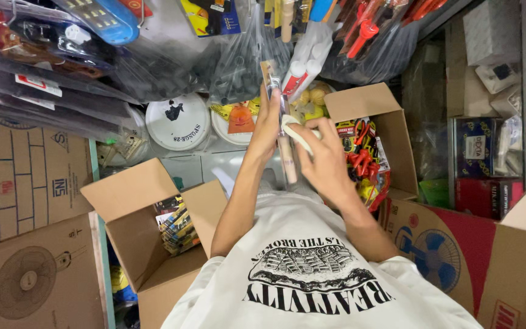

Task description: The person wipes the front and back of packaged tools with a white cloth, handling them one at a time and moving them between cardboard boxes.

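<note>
My left hand [267,125] is raised in front of me, shut on a slim tool with a pale wooden handle [288,163] and a metal upper part. The tool stands nearly upright. My right hand [322,163] grips a white cloth [294,129] and presses it against the tool's handle just right of my left hand. Both forearms reach out from my white printed shirt [312,274].
An open cardboard box [123,204] at my left holds yellow-and-black packets [178,225]. Another open box [366,103] at my right holds red-handled packaged tools [363,161]. White round lids [178,122] lie ahead. Plastic bags of goods [171,55] hang above. Fan cartons [452,256] flank me.
</note>
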